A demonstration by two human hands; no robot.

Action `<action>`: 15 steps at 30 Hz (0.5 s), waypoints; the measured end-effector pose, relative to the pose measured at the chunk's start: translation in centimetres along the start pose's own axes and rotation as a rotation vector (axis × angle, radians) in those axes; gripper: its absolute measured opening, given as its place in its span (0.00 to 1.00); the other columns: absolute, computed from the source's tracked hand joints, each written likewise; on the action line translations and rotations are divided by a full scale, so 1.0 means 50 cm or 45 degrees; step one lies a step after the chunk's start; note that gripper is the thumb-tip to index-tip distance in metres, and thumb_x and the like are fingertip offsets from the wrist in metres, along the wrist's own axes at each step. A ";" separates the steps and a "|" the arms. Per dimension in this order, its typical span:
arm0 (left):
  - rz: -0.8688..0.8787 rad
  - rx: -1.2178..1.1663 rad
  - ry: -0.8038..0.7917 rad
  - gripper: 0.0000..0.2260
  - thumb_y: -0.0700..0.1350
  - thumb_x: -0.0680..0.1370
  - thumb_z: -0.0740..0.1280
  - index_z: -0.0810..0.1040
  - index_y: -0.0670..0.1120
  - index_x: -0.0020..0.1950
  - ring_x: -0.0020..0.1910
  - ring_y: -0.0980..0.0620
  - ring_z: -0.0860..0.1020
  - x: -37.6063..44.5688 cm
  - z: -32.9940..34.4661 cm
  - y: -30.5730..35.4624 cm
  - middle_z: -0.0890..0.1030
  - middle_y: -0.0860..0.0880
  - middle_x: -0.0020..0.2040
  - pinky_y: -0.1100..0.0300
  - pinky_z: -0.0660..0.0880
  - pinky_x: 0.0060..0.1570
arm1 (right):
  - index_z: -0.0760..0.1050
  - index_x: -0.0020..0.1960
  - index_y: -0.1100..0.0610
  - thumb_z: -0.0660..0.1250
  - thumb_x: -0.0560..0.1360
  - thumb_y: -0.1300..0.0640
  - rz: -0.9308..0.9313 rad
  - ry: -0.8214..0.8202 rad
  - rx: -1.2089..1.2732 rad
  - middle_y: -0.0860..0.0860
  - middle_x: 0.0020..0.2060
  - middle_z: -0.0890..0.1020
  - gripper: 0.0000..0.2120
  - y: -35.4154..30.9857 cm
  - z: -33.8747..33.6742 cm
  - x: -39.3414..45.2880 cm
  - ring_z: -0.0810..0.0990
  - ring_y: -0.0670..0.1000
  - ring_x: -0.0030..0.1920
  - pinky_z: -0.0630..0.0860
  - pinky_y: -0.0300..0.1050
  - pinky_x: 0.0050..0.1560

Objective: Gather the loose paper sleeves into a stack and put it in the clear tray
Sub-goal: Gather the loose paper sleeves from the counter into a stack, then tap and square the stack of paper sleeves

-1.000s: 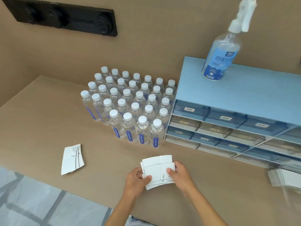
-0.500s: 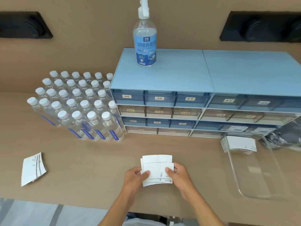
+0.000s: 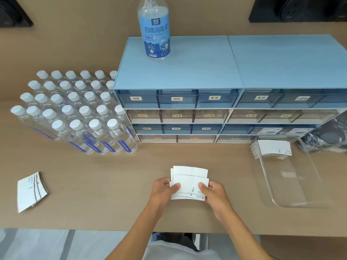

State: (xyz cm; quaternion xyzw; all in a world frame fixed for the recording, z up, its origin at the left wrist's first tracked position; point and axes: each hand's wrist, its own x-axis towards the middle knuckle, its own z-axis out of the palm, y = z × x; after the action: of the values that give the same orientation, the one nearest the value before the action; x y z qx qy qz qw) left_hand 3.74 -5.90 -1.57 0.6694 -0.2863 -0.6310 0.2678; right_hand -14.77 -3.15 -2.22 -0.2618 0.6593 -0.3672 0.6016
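Note:
Both hands hold an uneven bunch of white paper sleeves (image 3: pixel 189 179) just above the brown table, near its front edge. My left hand (image 3: pixel 163 192) grips the bunch's left side and my right hand (image 3: pixel 216 194) grips its right side, thumbs on top. A second small pile of sleeves (image 3: pixel 31 190) lies fanned on the table at the far left. The clear tray (image 3: pixel 293 184) sits on the table at the right, with a stack of sleeves (image 3: pixel 272 148) lying in its far end.
A block of several small water bottles (image 3: pixel 75 113) stands at the back left. A blue drawer cabinet (image 3: pixel 216 102) runs along the back, with a spray bottle (image 3: pixel 155 29) on top. Crumpled plastic wrap (image 3: pixel 326 137) lies at the far right.
The view swung to the right, bringing the clear tray and the whole cabinet into sight. Both hands kept their hold on the sleeves near the table's front edge.

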 end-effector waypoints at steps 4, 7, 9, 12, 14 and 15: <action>0.001 0.019 -0.019 0.04 0.37 0.75 0.73 0.82 0.39 0.48 0.35 0.52 0.85 0.004 -0.006 -0.005 0.88 0.44 0.43 0.63 0.80 0.34 | 0.82 0.53 0.59 0.67 0.78 0.61 0.039 0.030 -0.011 0.54 0.47 0.88 0.06 0.009 0.005 0.005 0.87 0.56 0.50 0.81 0.58 0.56; 0.043 0.092 -0.026 0.04 0.36 0.74 0.74 0.81 0.41 0.47 0.36 0.53 0.85 0.006 -0.012 -0.008 0.88 0.44 0.43 0.64 0.80 0.35 | 0.81 0.50 0.56 0.68 0.77 0.63 0.018 0.034 -0.049 0.52 0.45 0.89 0.06 0.010 0.009 0.004 0.87 0.54 0.48 0.83 0.53 0.53; 0.065 0.138 -0.032 0.06 0.35 0.74 0.73 0.81 0.40 0.49 0.38 0.51 0.84 0.007 -0.016 -0.010 0.88 0.43 0.45 0.60 0.81 0.39 | 0.81 0.50 0.55 0.68 0.75 0.65 0.001 0.042 -0.084 0.51 0.45 0.89 0.07 0.008 0.012 0.003 0.87 0.52 0.47 0.82 0.47 0.49; 0.104 0.174 -0.027 0.08 0.35 0.74 0.73 0.81 0.38 0.52 0.42 0.47 0.84 0.003 -0.020 -0.008 0.88 0.40 0.48 0.50 0.81 0.49 | 0.80 0.51 0.53 0.69 0.75 0.64 -0.037 0.029 -0.121 0.49 0.44 0.89 0.08 0.008 0.015 0.004 0.87 0.50 0.47 0.80 0.43 0.47; 0.162 0.203 -0.033 0.09 0.34 0.74 0.72 0.81 0.41 0.53 0.45 0.48 0.86 0.001 -0.024 -0.006 0.88 0.43 0.48 0.51 0.81 0.51 | 0.80 0.53 0.53 0.68 0.75 0.65 -0.082 0.009 -0.135 0.48 0.45 0.88 0.10 0.007 0.016 0.004 0.87 0.48 0.47 0.80 0.41 0.48; 0.204 0.226 -0.045 0.11 0.34 0.74 0.72 0.81 0.42 0.55 0.46 0.50 0.86 0.000 -0.026 -0.005 0.88 0.46 0.48 0.57 0.82 0.50 | 0.79 0.54 0.52 0.68 0.75 0.66 -0.118 -0.008 -0.137 0.48 0.46 0.88 0.12 0.006 0.016 0.004 0.87 0.47 0.48 0.80 0.40 0.49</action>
State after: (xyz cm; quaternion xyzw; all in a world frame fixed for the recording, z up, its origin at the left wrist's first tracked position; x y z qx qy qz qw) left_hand 5.07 -5.73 -1.66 0.6544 -0.3983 -0.5913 0.2519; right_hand -13.97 -3.28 -2.58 -0.3250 0.6633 -0.3578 0.5713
